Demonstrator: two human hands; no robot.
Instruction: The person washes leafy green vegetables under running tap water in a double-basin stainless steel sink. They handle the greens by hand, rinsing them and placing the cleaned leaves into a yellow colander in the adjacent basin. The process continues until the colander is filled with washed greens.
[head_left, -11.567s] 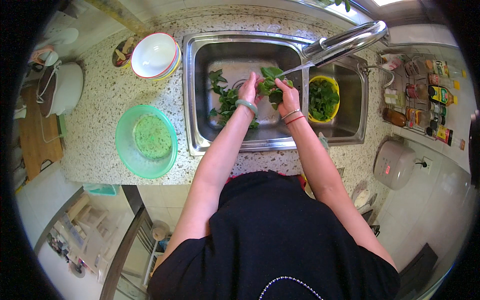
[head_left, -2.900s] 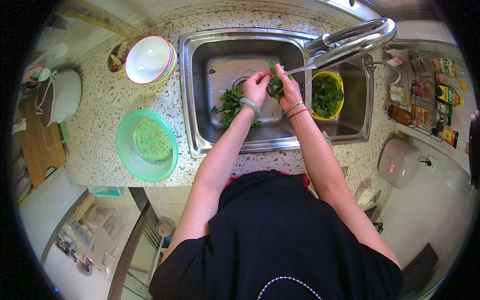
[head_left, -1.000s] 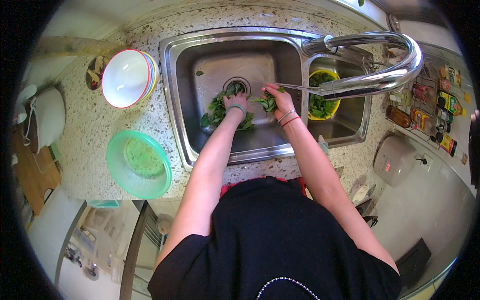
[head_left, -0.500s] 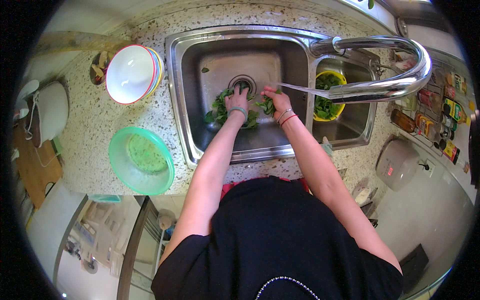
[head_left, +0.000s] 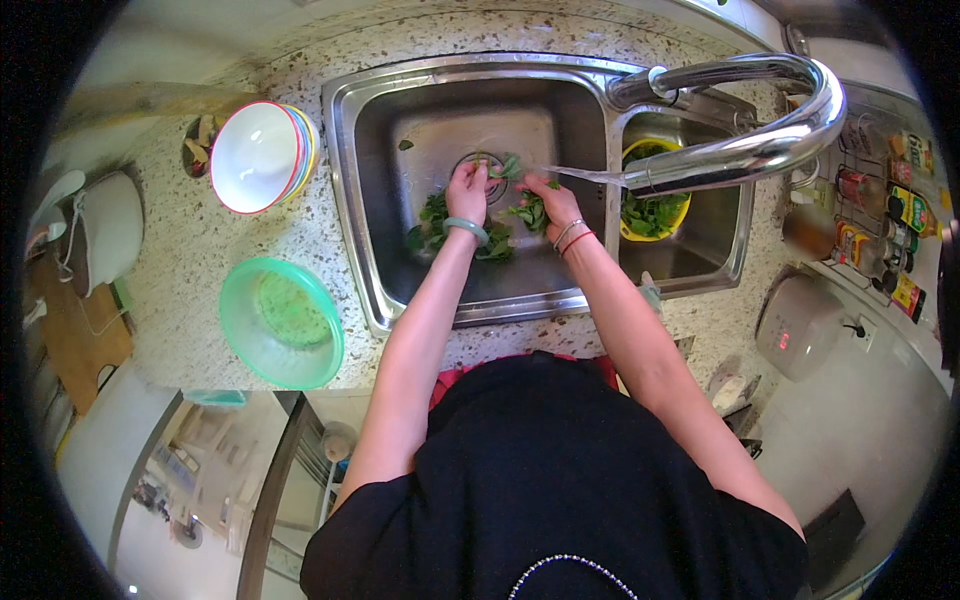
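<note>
Both hands are inside the large basin of a steel sink (head_left: 545, 275). Near the drain, my left hand (head_left: 466, 200) pinches a sprig of leafy greens (head_left: 511, 166), its leaves pointing right. My right hand (head_left: 561, 210), fingers curled, holds a small bunch of green leaves (head_left: 530, 212) beside the water stream (head_left: 590, 176). Below and around my left wrist lies a loose heap of leafy greens (head_left: 434, 222) on the basin floor. One single leaf (head_left: 406, 145) sticks further up at the left. A yellow basket (head_left: 685, 210) with more greens stands in the smaller right basin.
A chrome faucet (head_left: 740, 160) arches over the right basin, its spout toward the large one. On the left counter stand stacked bowls (head_left: 258, 155) and a green plastic bowl (head_left: 232, 318). Bottles and jars (head_left: 905, 210) fill a rack at right.
My left hand has lifted from the heap with a sprig between its fingers. My right hand stays nearly in place with its bunch. The view has shifted slightly.
</note>
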